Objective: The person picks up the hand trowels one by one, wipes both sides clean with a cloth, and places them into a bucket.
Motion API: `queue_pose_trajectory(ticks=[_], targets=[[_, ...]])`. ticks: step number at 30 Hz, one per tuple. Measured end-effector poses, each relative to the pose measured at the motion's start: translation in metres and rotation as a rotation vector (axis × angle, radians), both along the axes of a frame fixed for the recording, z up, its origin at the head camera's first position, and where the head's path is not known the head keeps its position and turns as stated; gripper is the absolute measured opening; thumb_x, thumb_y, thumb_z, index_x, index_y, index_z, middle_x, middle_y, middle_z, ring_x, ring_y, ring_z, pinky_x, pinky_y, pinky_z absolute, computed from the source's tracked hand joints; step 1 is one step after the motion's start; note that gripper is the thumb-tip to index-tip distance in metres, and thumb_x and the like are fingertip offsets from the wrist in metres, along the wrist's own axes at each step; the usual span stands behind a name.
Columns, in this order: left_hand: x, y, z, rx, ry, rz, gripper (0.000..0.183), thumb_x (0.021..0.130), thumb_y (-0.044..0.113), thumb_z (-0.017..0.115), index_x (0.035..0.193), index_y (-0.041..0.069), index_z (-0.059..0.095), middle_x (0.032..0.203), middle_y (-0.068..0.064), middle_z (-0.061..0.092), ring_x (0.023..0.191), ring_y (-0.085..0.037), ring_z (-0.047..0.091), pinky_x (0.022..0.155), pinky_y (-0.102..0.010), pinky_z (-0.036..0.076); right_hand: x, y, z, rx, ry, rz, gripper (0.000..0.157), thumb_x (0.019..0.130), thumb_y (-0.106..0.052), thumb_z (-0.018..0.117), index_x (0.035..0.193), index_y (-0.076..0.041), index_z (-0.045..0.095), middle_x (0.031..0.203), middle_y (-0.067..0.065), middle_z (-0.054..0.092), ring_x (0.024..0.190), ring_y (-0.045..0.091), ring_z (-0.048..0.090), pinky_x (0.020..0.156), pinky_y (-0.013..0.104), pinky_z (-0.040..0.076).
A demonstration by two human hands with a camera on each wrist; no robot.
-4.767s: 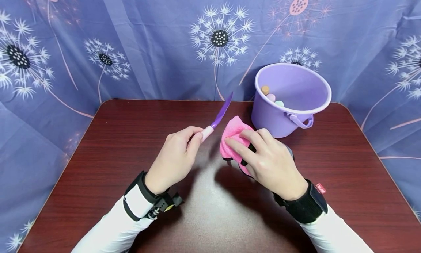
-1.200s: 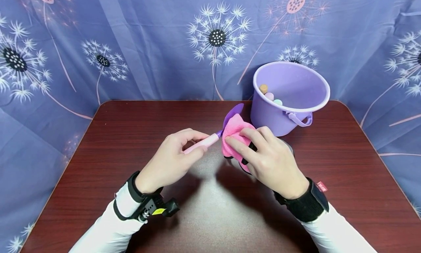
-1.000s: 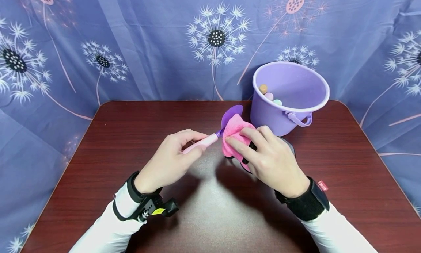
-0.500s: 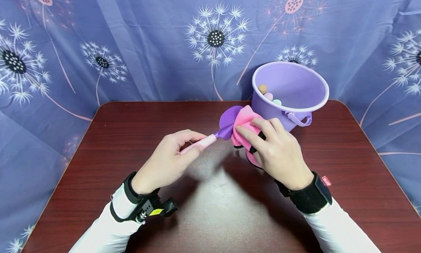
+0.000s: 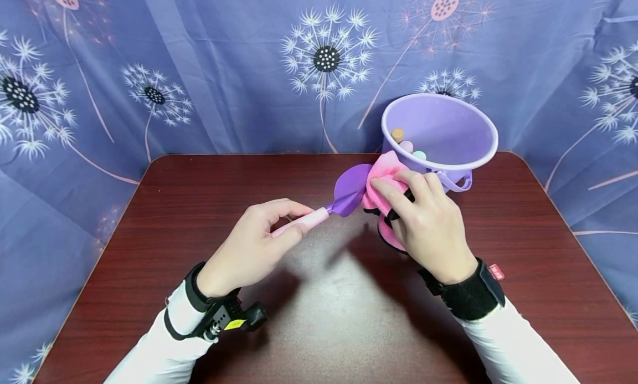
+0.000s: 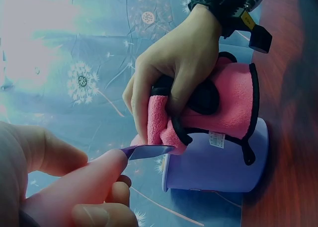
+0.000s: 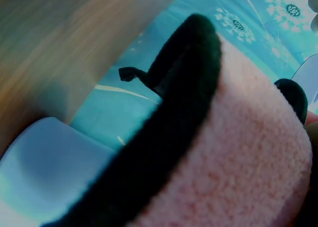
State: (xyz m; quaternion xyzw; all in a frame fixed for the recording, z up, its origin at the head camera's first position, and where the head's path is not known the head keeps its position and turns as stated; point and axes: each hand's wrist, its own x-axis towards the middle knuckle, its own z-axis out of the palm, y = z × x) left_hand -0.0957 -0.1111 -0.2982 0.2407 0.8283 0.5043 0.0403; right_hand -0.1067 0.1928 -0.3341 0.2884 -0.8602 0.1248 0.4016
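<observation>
In the head view my left hand (image 5: 246, 242) holds a small purple shovel by its pale pink handle (image 5: 301, 222), thumb and fingers around it. The shovel's rounded purple blade (image 5: 348, 190) points up and right, its broad face showing. My right hand (image 5: 431, 226) pinches a fuzzy pink cloth (image 5: 384, 182) with black edging, folded over the blade's right edge. In the left wrist view the cloth (image 6: 218, 105) hangs in folds with a white label (image 6: 217, 139), and the blade (image 6: 149, 151) touches its lower end. Mostly cloth (image 7: 248, 137) fills the right wrist view.
Behind my right hand a purple bucket (image 5: 443, 165) stands at the table's back right. Inside it are rounded tan, pink and mint pieces (image 5: 406, 146). A blue dandelion-print curtain (image 5: 239, 68) surrounds the dark red wooden table (image 5: 199, 179).
The shovel has rolled from edge-on to show its blade's face. My right hand has slid the cloth up and right along the blade towards its right edge. My left hand has shifted slightly left.
</observation>
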Motion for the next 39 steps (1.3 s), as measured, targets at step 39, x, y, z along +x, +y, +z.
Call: queue_pose_trajectory(ticks=[39], targets=[[0.000,0.005,-0.002,0.055,-0.007,0.059,0.019,0.105,0.029,0.067,0.118,0.021,0.079,0.096,0.006,0.070,0.077,-0.015,0.055,0.071,-0.035,0.047,0.012,-0.022,-0.005,0.018,-0.080,0.097,0.059,0.072,0.000,0.067,0.130,-0.014,0.070,0.118,0.015,0.064,0.081,0.035,0.052,0.046,0.042,0.044]])
